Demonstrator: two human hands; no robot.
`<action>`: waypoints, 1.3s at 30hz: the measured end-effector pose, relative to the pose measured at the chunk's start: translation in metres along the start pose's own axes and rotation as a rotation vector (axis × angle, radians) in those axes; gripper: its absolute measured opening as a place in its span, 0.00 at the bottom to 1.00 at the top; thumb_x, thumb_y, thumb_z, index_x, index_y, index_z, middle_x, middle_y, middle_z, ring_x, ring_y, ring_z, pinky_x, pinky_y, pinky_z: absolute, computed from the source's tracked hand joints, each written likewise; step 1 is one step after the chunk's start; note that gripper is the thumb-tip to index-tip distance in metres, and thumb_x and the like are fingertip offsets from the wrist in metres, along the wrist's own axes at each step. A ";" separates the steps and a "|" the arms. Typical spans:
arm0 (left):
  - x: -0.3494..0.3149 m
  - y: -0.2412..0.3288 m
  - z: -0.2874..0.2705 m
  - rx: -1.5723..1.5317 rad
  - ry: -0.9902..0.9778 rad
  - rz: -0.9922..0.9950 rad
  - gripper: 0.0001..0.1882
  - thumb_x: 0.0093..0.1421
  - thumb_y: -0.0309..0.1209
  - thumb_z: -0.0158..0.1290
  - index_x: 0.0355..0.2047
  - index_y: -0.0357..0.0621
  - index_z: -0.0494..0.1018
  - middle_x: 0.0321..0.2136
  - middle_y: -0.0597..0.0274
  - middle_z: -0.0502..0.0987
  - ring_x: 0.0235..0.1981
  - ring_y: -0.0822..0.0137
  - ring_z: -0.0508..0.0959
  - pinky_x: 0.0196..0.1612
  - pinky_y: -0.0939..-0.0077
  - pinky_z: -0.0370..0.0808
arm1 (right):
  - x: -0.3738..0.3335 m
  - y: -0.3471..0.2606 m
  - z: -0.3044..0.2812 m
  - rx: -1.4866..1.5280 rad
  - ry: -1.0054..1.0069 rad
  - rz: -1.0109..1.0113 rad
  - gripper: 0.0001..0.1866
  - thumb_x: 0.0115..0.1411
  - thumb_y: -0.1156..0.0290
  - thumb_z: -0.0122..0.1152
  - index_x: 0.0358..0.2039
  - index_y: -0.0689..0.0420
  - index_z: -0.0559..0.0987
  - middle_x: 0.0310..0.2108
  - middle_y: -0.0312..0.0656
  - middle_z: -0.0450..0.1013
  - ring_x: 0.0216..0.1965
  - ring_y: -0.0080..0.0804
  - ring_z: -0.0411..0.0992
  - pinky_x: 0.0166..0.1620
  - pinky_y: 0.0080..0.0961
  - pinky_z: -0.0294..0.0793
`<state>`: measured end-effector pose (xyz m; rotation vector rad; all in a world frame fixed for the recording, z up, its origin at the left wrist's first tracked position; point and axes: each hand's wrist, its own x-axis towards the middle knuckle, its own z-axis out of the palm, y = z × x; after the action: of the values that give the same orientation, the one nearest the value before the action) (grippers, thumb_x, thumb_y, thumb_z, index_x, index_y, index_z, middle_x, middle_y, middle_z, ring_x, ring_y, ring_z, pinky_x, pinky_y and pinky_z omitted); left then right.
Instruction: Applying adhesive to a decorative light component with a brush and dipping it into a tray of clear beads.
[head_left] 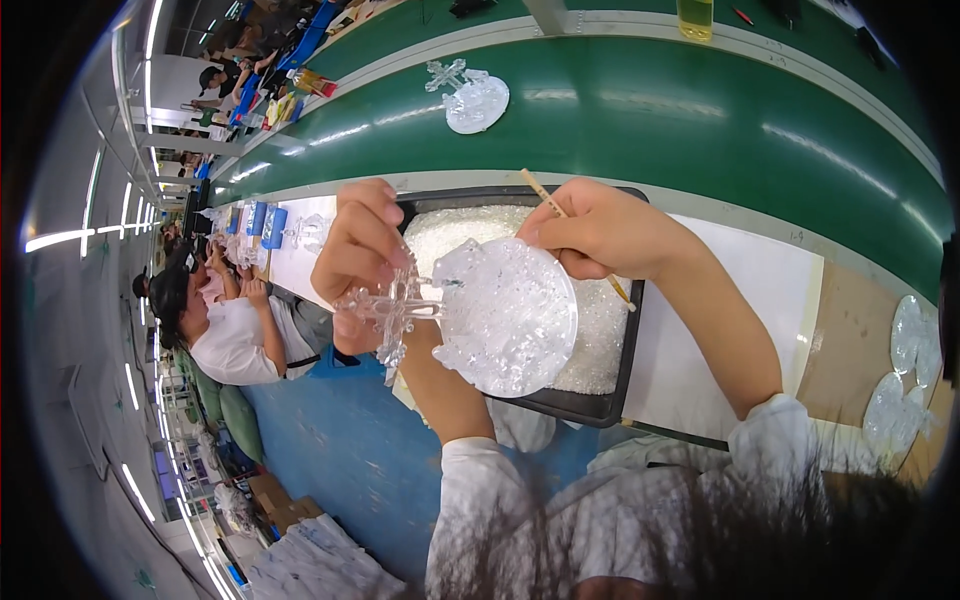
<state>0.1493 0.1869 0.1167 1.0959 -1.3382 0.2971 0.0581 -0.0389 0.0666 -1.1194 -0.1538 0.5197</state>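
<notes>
Dark hair (860, 530) is hanging nearest; my left hand (358, 250) is pinching a clear cross-and-disc ornament (508, 318), my right hand (595, 228) is clasping a thin tan stick (541, 191).

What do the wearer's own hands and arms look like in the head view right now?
The left hand and right hand show no gloves. Both forearms are bare up to loose, white or pale sleeves. The right wrist carries no watch or band; the left wrist is partly hidden.
</notes>
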 end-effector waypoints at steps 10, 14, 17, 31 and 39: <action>-0.005 0.004 -0.003 0.072 0.114 -0.361 0.40 0.57 0.61 0.54 0.41 0.26 0.74 0.41 0.45 0.71 0.42 0.59 0.74 0.42 0.70 0.72 | -0.006 -0.009 -0.013 -0.014 0.257 -0.105 0.10 0.65 0.71 0.56 0.33 0.65 0.81 0.11 0.29 0.64 0.09 0.13 0.53 0.14 0.18 0.47; -0.009 0.009 0.013 0.236 0.202 -0.388 0.34 0.54 0.44 0.65 0.49 0.23 0.74 0.43 0.48 0.77 0.40 0.65 0.80 0.39 0.75 0.78 | -0.011 -0.014 -0.017 -0.080 0.286 -0.147 0.11 0.64 0.70 0.55 0.35 0.65 0.81 0.12 0.28 0.65 0.09 0.12 0.54 0.14 0.18 0.47; -0.010 0.010 0.017 0.432 0.260 -0.442 0.23 0.56 0.33 0.64 0.45 0.24 0.76 0.38 0.50 0.79 0.34 0.67 0.81 0.33 0.78 0.78 | -0.015 -0.018 -0.012 -0.127 0.353 -0.179 0.11 0.65 0.70 0.54 0.35 0.64 0.81 0.12 0.27 0.64 0.10 0.12 0.55 0.16 0.17 0.49; -0.007 0.003 0.020 0.602 0.227 0.058 0.10 0.52 0.23 0.63 0.31 0.25 0.80 0.21 0.49 0.80 0.20 0.64 0.80 0.25 0.79 0.75 | -0.028 -0.028 -0.012 -0.208 0.217 -0.089 0.14 0.66 0.71 0.52 0.42 0.67 0.81 0.15 0.32 0.70 0.10 0.14 0.61 0.14 0.16 0.52; 0.001 0.005 0.023 0.594 0.089 0.122 0.11 0.56 0.25 0.60 0.33 0.24 0.78 0.19 0.46 0.77 0.18 0.61 0.76 0.23 0.75 0.72 | -0.043 -0.042 -0.025 -0.245 0.378 -0.216 0.20 0.69 0.66 0.45 0.42 0.70 0.79 0.28 0.50 0.80 0.13 0.19 0.67 0.14 0.14 0.57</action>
<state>0.1315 0.1716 0.1162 1.4686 -1.2691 0.8635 0.0438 -0.0936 0.0991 -1.4015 -0.0071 0.0918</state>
